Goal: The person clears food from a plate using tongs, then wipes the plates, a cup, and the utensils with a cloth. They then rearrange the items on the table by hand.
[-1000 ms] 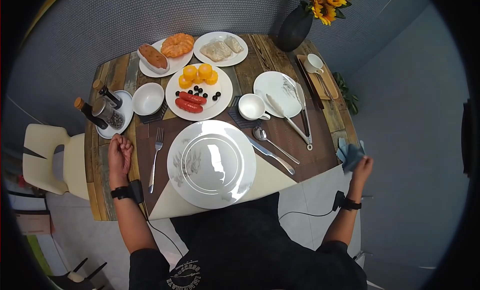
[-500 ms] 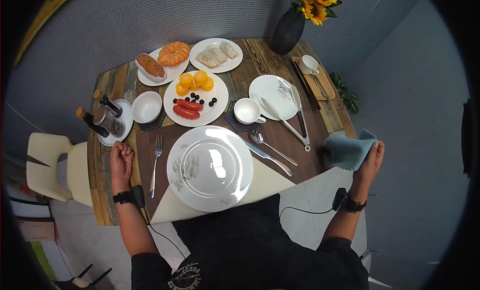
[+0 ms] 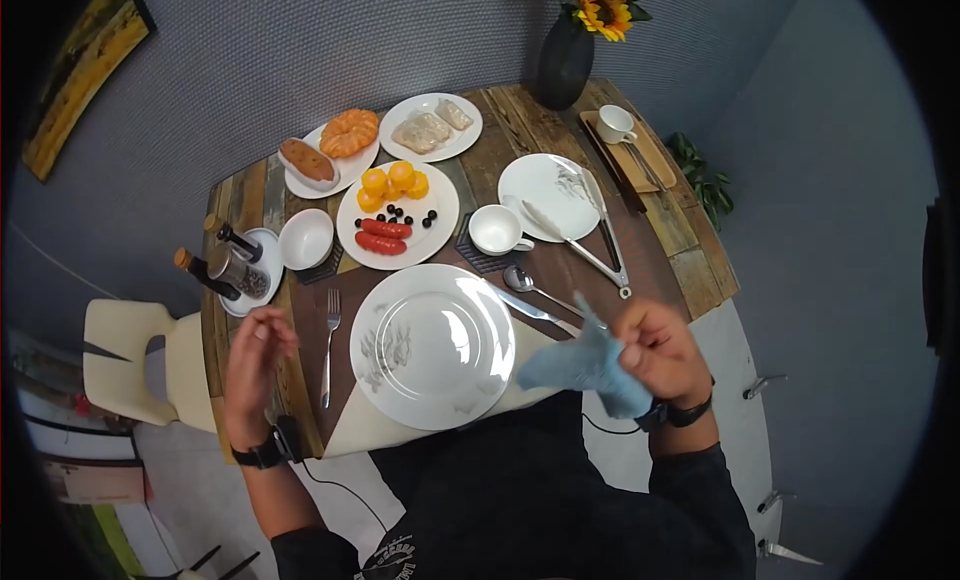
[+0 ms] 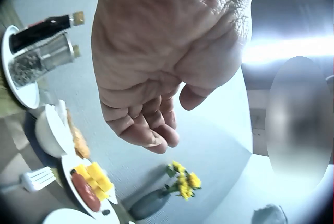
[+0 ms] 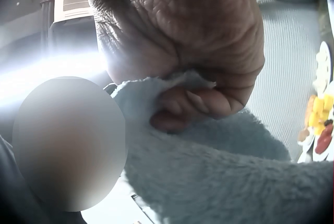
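Note:
A blue-grey cloth (image 3: 590, 368) hangs from the right hand (image 3: 665, 355), whose fingers and thumb pinch it; the cloth is in the air by the right edge of the large white plate (image 3: 432, 345). In the right wrist view the curled fingers of the right hand (image 5: 193, 52) grip the fluffy cloth (image 5: 209, 182). The left hand (image 3: 255, 365) is raised left of the fork (image 3: 330, 350), holding nothing. Loosely bent fingers of that left hand (image 4: 167, 52) show in the left wrist view.
Behind the large plate stand a bowl (image 3: 306, 240), a food plate (image 3: 440, 225) and a cup (image 3: 495, 229). Tongs (image 3: 598, 265) lean on a plate at the right. Bottles stand on a dish (image 3: 266, 270) at the left. A dark vase (image 3: 565, 65) is at the back.
The right hand has brought the cloth from beyond the table's right edge inward beside the large plate. The left hand has lifted and its fingers have loosened. The head view has shifted.

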A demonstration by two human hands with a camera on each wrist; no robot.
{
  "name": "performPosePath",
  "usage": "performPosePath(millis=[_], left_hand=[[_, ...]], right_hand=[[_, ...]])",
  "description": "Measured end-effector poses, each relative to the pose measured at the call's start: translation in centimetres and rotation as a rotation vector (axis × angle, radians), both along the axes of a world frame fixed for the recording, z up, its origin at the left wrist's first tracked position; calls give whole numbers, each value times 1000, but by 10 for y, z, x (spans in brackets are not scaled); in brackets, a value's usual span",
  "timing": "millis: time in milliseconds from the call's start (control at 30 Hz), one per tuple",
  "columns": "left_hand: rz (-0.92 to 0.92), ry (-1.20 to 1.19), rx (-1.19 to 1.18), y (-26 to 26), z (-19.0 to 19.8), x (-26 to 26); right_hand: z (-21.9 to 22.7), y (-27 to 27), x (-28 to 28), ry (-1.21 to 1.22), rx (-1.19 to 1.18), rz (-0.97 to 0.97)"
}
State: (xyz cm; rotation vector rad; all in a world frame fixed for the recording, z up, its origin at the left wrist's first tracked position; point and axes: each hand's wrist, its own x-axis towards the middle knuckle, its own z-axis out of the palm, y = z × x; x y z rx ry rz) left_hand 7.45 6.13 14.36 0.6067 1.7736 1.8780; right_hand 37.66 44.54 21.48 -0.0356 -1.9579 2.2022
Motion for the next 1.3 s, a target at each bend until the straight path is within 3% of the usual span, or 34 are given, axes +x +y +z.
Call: performPosePath(millis=[33,167,300,367,433,567,733,800,833,867,900,933,1000,1033,1100,1233,1300], left_hand=[[12,-1,-5,7,11,17],[-284,126,-68,51,25,78],[-535,-8,-50,99,0,105],[-605,-136,-47,106,-28,114],[-766,-505,-124,109,-52,121],[-830,-569,-50,99,-46,141],[-847,-591,-14,75,-76,144],[-841,-539,79,74,-89,143],[-842,-541,79,77,-81,136],[-866,47,75,84,-65,125],[-838,636,67,86,-58,118],[-833,634,70,76,-63,119],[-462,-607,420,44,-80,127],[-459,-610,424,33,-78,127],[18,-872,602,12,-70,127],[105,-882,807,-46,-133,106],[264,-682,747,-61,-157,99]], right_hand=[[-1,-6,-7,-1,-5,12],[5,-29,-37,165,239,392],[18,-45,-60,-54,211,577],[8,-54,-71,42,234,489],[-9,-57,-78,-108,174,335],[-36,-59,-84,-147,141,265],[-50,-65,-83,-207,69,312],[-54,-64,-83,-233,55,304],[-54,-62,-83,-155,223,186],[-55,-59,-84,-77,392,68],[-63,-50,-82,-21,479,-22],[-67,-41,-80,-9,531,-125],[-69,-18,-75,-27,663,-318],[-69,-4,-71,-58,742,-408],[-83,26,-63,-55,960,-611],[-126,86,-40,-198,1043,-781],[-145,106,-30,-293,1100,-854]])
